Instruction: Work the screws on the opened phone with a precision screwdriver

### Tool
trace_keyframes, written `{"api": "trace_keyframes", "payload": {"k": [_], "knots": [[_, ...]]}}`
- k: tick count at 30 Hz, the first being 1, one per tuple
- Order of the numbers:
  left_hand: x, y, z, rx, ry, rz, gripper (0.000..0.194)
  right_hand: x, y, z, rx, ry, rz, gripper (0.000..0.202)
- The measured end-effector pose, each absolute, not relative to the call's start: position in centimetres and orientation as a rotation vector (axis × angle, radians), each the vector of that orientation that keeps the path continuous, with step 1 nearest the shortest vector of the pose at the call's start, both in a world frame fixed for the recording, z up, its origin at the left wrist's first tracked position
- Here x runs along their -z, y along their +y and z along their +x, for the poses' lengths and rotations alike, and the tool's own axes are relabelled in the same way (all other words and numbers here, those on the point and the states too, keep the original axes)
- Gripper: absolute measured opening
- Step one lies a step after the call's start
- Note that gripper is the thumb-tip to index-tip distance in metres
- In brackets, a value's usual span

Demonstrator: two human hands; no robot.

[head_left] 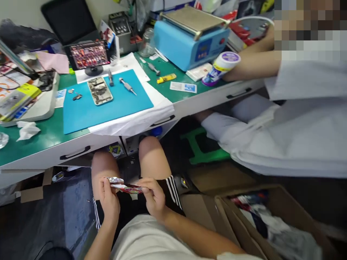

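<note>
Over my lap, a small shiny foil packet [129,189] with red and white print stretches between my two hands. My left hand [110,200] pinches its left end, where silver foil shows. Its right end is gripped by the thumb and fingers of my right hand [155,196]. What the packet contains is hidden. Beyond my knees, an opened phone body [99,91] lies on a blue mat [121,108]. Two small screwdrivers, one grey [111,78] and one silver [127,86], lie beside it, and tiny parts [77,96] sit to its left.
A propped phone [88,55] shows a picture behind the mat. A blue hot plate machine [189,39] and a white-purple canister [221,68] stand to the right. A person in a light shirt [306,119] sits there. An open cardboard box [230,213] is at my right.
</note>
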State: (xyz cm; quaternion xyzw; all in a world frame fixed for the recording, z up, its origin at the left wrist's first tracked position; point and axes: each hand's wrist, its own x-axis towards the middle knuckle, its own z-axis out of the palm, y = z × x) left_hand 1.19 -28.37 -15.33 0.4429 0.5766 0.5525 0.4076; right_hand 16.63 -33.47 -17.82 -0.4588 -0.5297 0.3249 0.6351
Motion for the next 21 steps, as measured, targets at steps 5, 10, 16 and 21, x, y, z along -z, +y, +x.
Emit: {"api": "trace_keyframes", "payload": {"k": [5, 10, 16, 21], "knots": [[16.4, -27.1, 0.3, -1.529, 1.484, 1.127, 0.039, 16.5, -32.9, 15.7, -0.864, -1.305, -0.945, 0.029], [16.9, -27.4, -2.1, -1.468, 1.435, 1.417, 0.038, 14.1, -29.9, 16.5, -1.028, -1.373, -0.967, 0.067], [18.4, -29.2, -3.4, -1.225, 1.339, 1.775, 0.036, 13.2, -28.1, 17.5, -1.098, -1.519, -0.956, 0.027], [18.8, -29.2, -3.7, -1.023, 1.250, 1.893, 0.034, 14.7, -30.1, 18.0, -1.062, -1.599, -0.931, 0.035]]}}
